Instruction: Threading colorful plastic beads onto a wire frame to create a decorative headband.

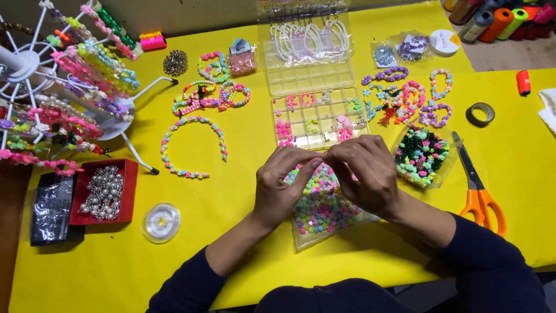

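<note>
Here, the left hand (pixel 282 188) and right hand (pixel 365 174) meet fingertip to fingertip, pinching something too small to tell, above an open clear bag (pixel 322 207) of pastel flower beads, just below the compartmented clear box (pixel 317 116) holding sparse pink beads.

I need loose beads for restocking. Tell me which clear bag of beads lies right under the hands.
The bag of pastel flower beads at the front edge, beneath both hands. The other bag, further right beside the scissors, mixes in dark green beads.

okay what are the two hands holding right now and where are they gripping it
It cannot be told. The left hand and right hand pinch fingertips together above the bag of beads, but whatever is between them is too small to see.
</note>
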